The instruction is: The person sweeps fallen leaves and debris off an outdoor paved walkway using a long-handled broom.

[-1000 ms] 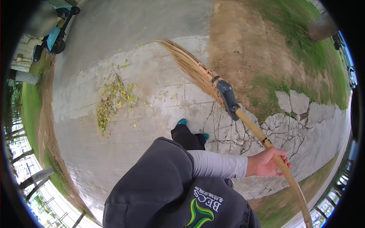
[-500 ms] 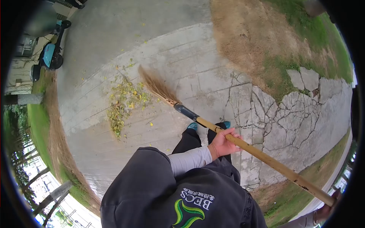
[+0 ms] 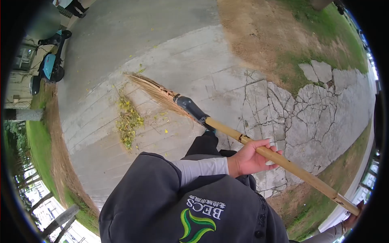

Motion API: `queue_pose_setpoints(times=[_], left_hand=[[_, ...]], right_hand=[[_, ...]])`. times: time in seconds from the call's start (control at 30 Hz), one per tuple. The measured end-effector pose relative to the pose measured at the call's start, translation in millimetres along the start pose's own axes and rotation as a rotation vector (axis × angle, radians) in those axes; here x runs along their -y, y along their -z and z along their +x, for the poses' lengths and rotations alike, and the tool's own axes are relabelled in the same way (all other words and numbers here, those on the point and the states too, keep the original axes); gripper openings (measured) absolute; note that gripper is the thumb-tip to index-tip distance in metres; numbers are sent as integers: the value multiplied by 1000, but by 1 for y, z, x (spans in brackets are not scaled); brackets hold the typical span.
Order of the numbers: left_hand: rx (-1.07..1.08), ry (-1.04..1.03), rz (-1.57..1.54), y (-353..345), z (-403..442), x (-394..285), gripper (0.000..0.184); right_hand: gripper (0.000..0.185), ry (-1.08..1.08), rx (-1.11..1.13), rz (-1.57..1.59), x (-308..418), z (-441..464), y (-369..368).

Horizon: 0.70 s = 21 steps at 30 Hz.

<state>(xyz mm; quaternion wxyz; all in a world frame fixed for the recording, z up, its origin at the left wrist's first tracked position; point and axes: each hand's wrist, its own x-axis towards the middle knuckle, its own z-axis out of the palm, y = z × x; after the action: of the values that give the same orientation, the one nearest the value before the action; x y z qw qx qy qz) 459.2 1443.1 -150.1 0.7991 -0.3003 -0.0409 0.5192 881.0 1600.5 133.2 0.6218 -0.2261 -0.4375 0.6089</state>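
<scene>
A broom [image 3: 302,173] with a bamboo handle slants across the view, from lower right to upper left. My left hand [image 3: 254,157] is closed round the middle of the handle, thumb and fingers wrapping it. At the far right edge, my right hand [image 3: 355,215] grips the handle's top end; it is dark and partly cut off. A black sleeve [image 3: 190,108] joins the handle to straw bristles [image 3: 156,94]. The bristles point left, beside a pile of yellow-green leaves [image 3: 129,121] on the concrete. Whether they touch the ground I cannot tell.
Cracked paving [image 3: 300,117] lies right, bordered by bare soil and grass [image 3: 263,44]. A blue scooter [image 3: 49,67] stands at the left, below a person [image 3: 75,7] at the top edge. Tree trunks [image 3: 60,218] are at lower left. My shoe [image 3: 208,133] shows under the broom.
The broom head has moved left toward the leaves and appears higher. Both hands have shifted with the handle, still holding it. More of the person at upper left is visible.
</scene>
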Motion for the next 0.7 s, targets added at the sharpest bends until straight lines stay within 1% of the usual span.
queue_pose_setpoints(times=[0.03, 0.07, 0.1, 0.13, 0.2, 0.23, 0.27, 0.3, 0.33, 0.37, 0.4, 0.47, 0.53, 0.57, 0.6, 0.67, 0.7], left_hand=[[15, 29, -6, -9, 11, 19, 16], [51, 110, 11, -18, 21, 37, 15], [84, 192, 30, -24, 30, 55, 15], [93, 220, 27, -26, 40, 74, 15], [228, 338, 73, -29, 61, 113, 16], [230, 366, 82, -28, 74, 129, 16], [262, 397, 99, -24, 85, 145, 15], [285, 432, 115, -17, 96, 160, 16], [265, 470, 125, -7, 110, 170, 16], [222, 470, 75, 8, 127, 176, 16], [175, 467, 21, 27, 140, 180, 17], [-40, 355, -41, 74, 165, 174, 18], [-276, 251, -50, 135, 166, 160, 16], [-317, 235, -31, 155, 153, 151, 16], [-358, 214, -6, 171, 135, 141, 15], [-449, 161, 73, 190, 107, 121, 16], [-484, 95, 107, 195, 95, 109, 17]], right_hand=[[17, 128, -137, -45, 10, -13, -32], [17, 259, -272, -84, 26, -22, -50], [17, 280, -191, -25, 59, -32, -47], [16, 298, -109, 31, 94, -47, -42], [15, 530, -34, -305, 135, -80, -56], [15, 667, -228, -242, 122, -91, -87], [14, 662, -146, -238, 141, -105, -83], [15, 684, -178, -332, 158, -118, -79], [16, 705, -218, -425, 165, -130, -74], [18, 652, -160, -305, 168, -140, -66], [21, 558, -79, -419, 169, -151, -52], [20, 458, -77, -337, 141, -157, -20], [18, 359, -239, -407, 109, -161, 9], [15, 467, -683, -522, 87, -161, 33], [28, 550, -1139, -614, 71, -165, 56], [30, 438, -1100, -563, 64, -182, 101], [29, 279, -635, -395, 63, -206, 151]])
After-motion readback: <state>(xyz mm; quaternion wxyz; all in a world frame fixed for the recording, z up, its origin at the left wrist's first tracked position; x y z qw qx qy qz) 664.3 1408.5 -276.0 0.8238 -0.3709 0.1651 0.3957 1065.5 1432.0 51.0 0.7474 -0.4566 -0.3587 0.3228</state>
